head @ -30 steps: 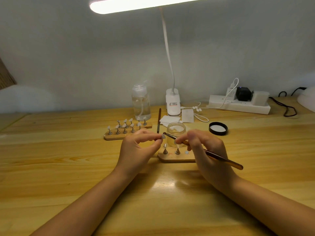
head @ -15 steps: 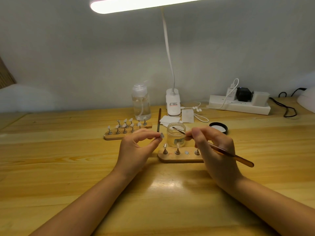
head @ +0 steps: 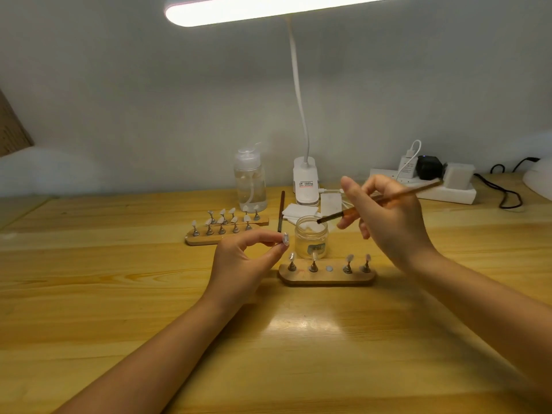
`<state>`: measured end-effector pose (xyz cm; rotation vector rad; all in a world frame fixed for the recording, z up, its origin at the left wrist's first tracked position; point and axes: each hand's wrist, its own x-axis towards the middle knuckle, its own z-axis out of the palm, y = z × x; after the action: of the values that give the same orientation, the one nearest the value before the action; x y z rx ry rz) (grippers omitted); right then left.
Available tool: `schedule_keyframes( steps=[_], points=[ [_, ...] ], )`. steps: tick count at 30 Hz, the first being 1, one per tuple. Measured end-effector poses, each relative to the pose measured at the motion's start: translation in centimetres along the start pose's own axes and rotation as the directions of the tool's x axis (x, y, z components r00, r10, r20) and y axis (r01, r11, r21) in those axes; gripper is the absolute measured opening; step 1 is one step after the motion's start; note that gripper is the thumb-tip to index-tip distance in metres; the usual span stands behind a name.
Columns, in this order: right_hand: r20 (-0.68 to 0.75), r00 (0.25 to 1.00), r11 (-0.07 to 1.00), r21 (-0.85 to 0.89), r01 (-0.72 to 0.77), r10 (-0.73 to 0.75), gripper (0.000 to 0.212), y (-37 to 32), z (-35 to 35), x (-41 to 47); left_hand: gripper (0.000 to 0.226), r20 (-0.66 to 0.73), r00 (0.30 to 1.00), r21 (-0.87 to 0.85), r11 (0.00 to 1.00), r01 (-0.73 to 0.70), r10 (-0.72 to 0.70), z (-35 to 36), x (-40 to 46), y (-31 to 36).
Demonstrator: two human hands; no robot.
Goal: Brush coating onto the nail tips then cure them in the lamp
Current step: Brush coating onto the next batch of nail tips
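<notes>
Mid-coating: our left hand (head: 242, 258) pinches one nail tip (head: 285, 239), right hand (head: 385, 216) grips the brush (head: 358, 212), its tip over the open jar (head: 311, 237). Four tips on the near holder (head: 327, 274), one peg bare; far holders still full, curing not started, we judge.

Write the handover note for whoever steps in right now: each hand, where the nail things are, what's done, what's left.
Left hand: pinches one nail tip above the table, beside the jar.
Right hand: holds the brush, bristle end at the mouth of the open jar.
Near stand: four tips on pegs, middle spot bare.
Far stands: ten more tips, behind the left hand.
Jar lid: hidden behind the right hand, if there.
Done: cannot tell which tips are coated.
Left: load the brush, coat the held tip, return it to the bare spot, then cure. A white dome at the right edge may be the curing lamp.
</notes>
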<state>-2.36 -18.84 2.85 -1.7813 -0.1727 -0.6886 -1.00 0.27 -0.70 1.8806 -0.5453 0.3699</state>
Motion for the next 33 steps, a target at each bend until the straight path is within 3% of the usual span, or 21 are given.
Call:
schedule_keyframes(
  steps=[5, 14, 18, 24, 33],
  points=[
    [0.088, 0.994, 0.943, -0.319, 0.091, -0.066, 0.035, 0.3, 0.8, 2.8, 0.022, 0.023, 1.0, -0.007, 1.0, 0.006, -0.006, -0.1, -0.2, 0.1],
    [0.252, 0.967, 0.829, -0.55, 0.105, 0.045, 0.04, 1.3, 3.4, 3.7, 0.02, 0.031, 1.0, -0.023, 1.0, 0.002, -0.001, -0.1, 0.0, 0.1],
    [0.162, 0.987, 0.859, -0.507, 0.067, 0.019, 0.041, 0.8, 2.8, 4.1, 0.02, 0.025, 1.0, -0.036, 0.999, 0.004, -0.003, -0.1, -0.1, 0.0],
    [-0.032, 0.983, 0.932, -0.314, -0.181, 0.18, 0.043, 0.9, 0.6, 5.0, 0.021, 0.034, 0.999, -0.046, 0.999, 0.015, -0.014, -0.2, -0.2, 0.1],
    [-0.043, 0.964, 0.938, -0.225, -0.265, 0.262, 0.04, 1.3, 0.0, 4.4, 0.023, 0.028, 1.0, -0.038, 0.999, 0.005, -0.004, -0.2, -0.1, 0.0]
  ],
)
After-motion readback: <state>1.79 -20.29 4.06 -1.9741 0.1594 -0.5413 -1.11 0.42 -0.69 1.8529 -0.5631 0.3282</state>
